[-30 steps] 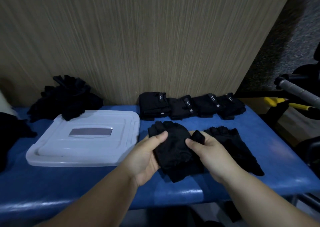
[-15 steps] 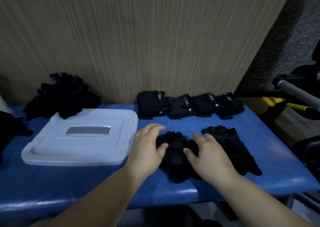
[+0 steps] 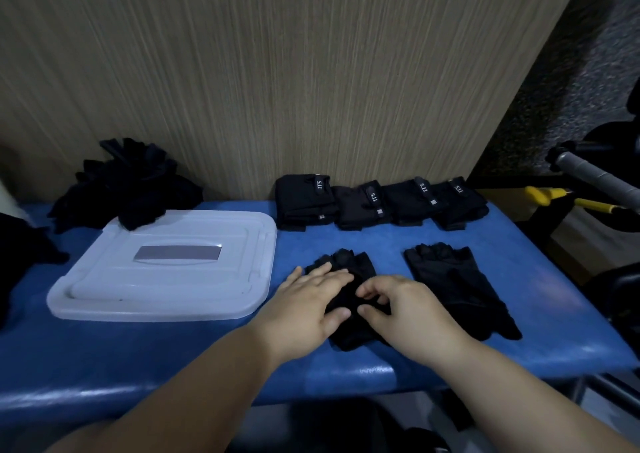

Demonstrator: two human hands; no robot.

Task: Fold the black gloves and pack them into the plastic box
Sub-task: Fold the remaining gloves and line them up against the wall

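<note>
Black glove [image 3: 349,262] beneath left hand [image 3: 311,302], right hand [image 3: 410,310]

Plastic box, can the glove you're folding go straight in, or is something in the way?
Yes. The glove lies just right of the plastic box, but its white lid is on, so nothing can go in yet. The pile of loose gloves also spills onto the lid's far left corner.
</note>
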